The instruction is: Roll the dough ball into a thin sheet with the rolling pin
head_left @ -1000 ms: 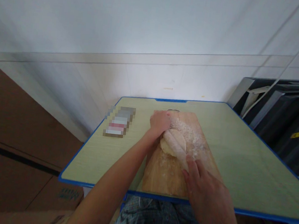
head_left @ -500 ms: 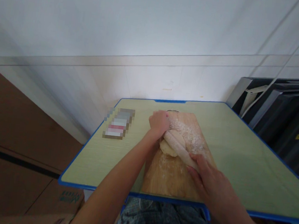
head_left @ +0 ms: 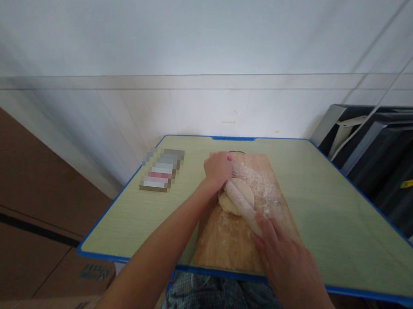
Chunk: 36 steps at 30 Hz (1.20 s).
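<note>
A pale rolling pin (head_left: pixel 239 199) lies slantwise across a flat round of dough (head_left: pixel 227 205) on a floured wooden board (head_left: pixel 229 250). My left hand (head_left: pixel 218 169) is closed at the pin's far left end, its fingertips mostly hidden behind the back of the hand. At the near right end, my right hand (head_left: pixel 274 243) grips the pin with its fingers over the wood. Dough shows on both sides of the pin. White flour (head_left: pixel 258 182) is scattered over the board, thickest beyond the dough and to its right.
The board rests on a pale green table (head_left: pixel 332 222) with a blue edge. A pixelated flat item (head_left: pixel 161 170) lies on its left side. Behind stands a white wall (head_left: pixel 200 109). Dark panels (head_left: pixel 388 144) lean at the right, and brown cartons (head_left: pixel 20 204) stand at the left.
My right hand has slid slightly left along with the near end of the rolling pin, its fingers now further over it. The whole view has shifted a little; my left hand keeps its place.
</note>
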{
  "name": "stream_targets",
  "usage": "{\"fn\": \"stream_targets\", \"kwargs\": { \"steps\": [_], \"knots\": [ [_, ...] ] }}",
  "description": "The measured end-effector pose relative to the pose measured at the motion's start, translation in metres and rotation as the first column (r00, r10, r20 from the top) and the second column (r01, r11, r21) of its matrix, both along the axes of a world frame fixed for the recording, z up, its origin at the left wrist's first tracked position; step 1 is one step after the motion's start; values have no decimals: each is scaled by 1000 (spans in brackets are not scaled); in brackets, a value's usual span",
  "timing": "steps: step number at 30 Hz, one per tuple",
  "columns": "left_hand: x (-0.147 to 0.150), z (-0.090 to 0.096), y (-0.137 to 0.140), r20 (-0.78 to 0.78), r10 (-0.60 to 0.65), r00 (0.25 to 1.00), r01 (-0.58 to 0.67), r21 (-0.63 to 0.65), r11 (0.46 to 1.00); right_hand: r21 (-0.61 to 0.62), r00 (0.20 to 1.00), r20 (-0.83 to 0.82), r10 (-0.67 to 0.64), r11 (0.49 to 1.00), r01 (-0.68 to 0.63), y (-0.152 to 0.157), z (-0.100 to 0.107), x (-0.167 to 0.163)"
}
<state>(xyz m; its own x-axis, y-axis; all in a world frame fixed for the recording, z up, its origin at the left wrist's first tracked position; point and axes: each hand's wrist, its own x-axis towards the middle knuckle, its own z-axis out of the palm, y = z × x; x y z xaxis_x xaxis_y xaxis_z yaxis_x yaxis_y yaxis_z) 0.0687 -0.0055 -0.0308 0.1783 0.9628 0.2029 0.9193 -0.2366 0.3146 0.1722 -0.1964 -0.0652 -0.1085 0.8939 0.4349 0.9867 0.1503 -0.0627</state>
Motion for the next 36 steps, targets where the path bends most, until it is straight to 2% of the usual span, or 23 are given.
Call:
{"fn": "stream_targets", "kwargs": {
  "steps": [2, 4, 6, 9, 11, 19, 21, 24, 26, 29, 33, 36],
  "knots": [
    [-1, 2, -2, -33, 10, 999, -9, 4, 1000, -16, 990, -128, 62, 998, -64, 5, 2, 13],
    [-1, 2, -3, -39, 14, 999, -14, -3, 1000, -25, 981, -171, 86, 995, -92, 7, 3, 17],
    [0, 1, -2, -20, 5, 1000, -5, -3, 1000, -22, 996, -84, 31, 999, -33, 3, 3, 8],
    [2, -3, 2, 29, -39, 999, 38, 19, 999, 0, 986, 146, -75, 997, 76, -6, 0, -16],
    [2, -5, 4, 42, -58, 997, 57, 20, 998, 0, 980, 177, -93, 995, 95, -9, -1, -23],
    [-4, -1, -2, 19, 17, 1000, -17, -5, 1000, -42, 990, -96, 100, 994, -105, 8, 4, 23],
    [-3, -3, -1, 33, 11, 999, -11, -8, 1000, -44, 998, -45, 44, 998, -46, 5, 3, 15],
    [0, -6, 4, 82, -46, 996, 44, 29, 999, -40, 986, 121, -110, 992, 116, -5, 0, -10],
    [2, -8, 7, 115, -75, 991, 70, 44, 997, -51, 978, 171, -122, 990, 132, -9, -1, -21],
    [1, -9, 6, 139, -52, 989, 50, 16, 999, -62, 984, 162, -68, 995, 79, -6, 2, -15],
    [-5, -7, -1, 132, 4, 991, -8, 31, 999, -60, 998, 46, 40, 998, -37, 4, 5, 13],
    [-7, -7, -2, 124, 10, 992, -14, 33, 999, -56, 999, 30, 32, 998, -30, 4, 3, 16]
  ]
}}
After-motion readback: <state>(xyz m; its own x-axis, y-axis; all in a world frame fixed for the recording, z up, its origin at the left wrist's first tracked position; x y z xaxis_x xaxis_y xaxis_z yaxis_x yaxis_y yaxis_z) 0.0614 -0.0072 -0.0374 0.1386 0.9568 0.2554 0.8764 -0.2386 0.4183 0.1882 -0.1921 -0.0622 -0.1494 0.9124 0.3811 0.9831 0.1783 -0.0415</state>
